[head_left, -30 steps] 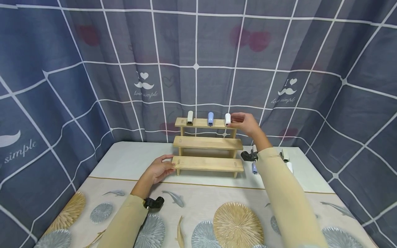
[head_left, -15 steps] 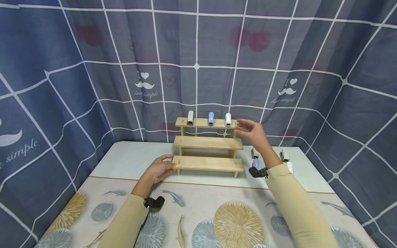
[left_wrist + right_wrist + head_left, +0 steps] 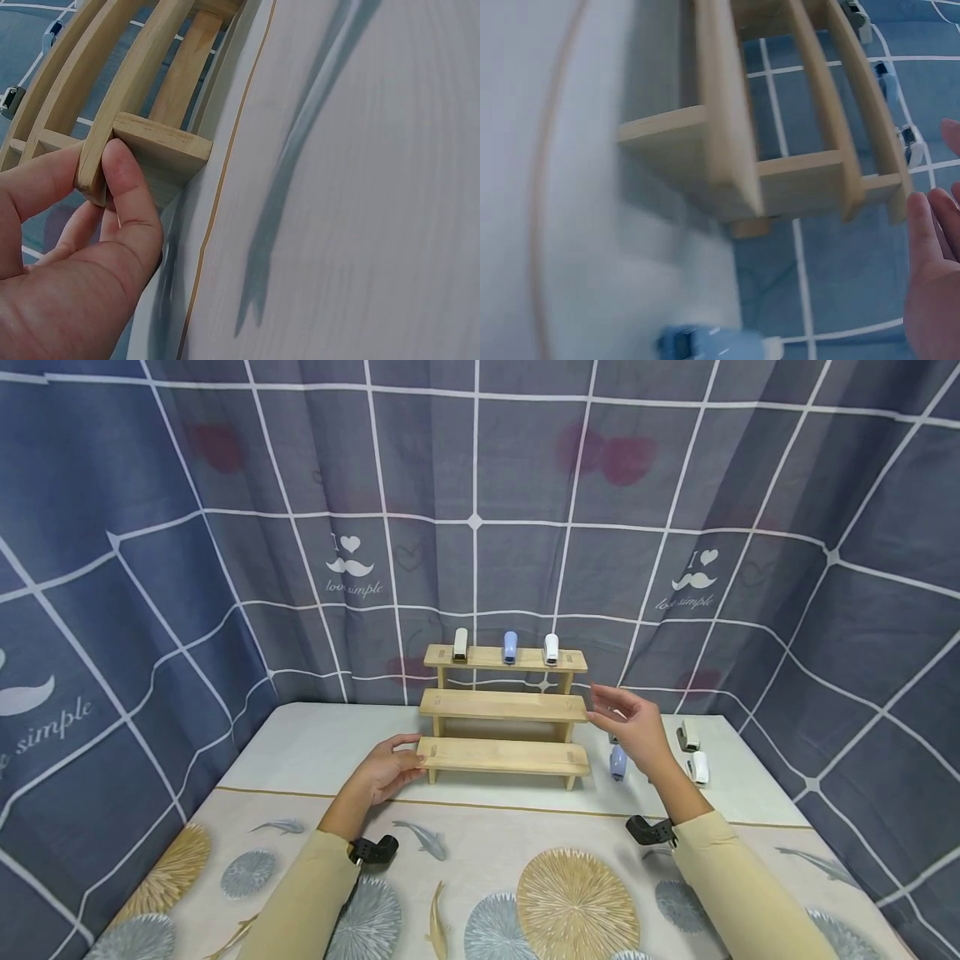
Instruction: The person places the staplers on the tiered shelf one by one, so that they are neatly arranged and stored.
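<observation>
A three-tier wooden stand (image 3: 502, 756) is on the white surface. My left hand (image 3: 388, 770) pinches the left end of its lowest shelf, thumb and forefinger on the board in the left wrist view (image 3: 97, 161). Along the top shelf sit three small staplers: a beige one (image 3: 460, 645), a blue one (image 3: 510, 647) and a white one (image 3: 551, 649). My right hand (image 3: 637, 731) is in the air beside the stand's right end, fingers loosely extended and holding nothing. Under it lies another blue stapler (image 3: 618, 762); one more there is mostly hidden by the hand.
Farther right on the white surface are a beige stapler (image 3: 687, 735) and a white stapler (image 3: 699, 768). A patterned tablecloth (image 3: 480, 835) covers the front. Blue checked curtains (image 3: 525, 568) hang close behind and at both sides.
My right hand has let go of the white stapler on the top shelf and moved right, down and toward me. The left hand stays on the lowest shelf.
</observation>
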Tool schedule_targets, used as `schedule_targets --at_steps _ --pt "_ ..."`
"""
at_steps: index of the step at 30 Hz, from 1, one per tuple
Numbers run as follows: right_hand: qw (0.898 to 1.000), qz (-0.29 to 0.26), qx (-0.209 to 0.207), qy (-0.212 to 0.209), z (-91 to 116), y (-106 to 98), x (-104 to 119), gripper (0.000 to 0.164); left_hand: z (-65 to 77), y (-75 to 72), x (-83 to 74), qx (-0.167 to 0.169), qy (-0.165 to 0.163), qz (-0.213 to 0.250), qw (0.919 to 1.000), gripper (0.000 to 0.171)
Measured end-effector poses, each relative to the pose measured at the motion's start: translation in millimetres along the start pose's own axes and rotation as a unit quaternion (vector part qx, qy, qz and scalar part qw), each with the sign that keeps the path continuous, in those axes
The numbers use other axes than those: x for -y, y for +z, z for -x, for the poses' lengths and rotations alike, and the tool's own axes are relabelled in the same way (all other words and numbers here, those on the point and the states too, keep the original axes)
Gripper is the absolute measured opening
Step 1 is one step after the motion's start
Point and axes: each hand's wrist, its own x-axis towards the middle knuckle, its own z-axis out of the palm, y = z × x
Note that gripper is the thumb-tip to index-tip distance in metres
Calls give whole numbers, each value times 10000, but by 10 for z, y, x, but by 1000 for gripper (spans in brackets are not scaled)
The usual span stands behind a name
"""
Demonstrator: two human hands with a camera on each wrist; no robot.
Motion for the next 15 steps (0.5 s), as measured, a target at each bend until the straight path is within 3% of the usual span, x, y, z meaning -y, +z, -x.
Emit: schedule_targets --at_steps 7,15 --pt "9995 53 -300 -34 328 -110 -183 53 4 2 -12 -30 -17 -30 10000 68" --pt "9979 380 -522 39 680 -388 -361 52 -1 4 -8 -73 -27 -27 10000 66"
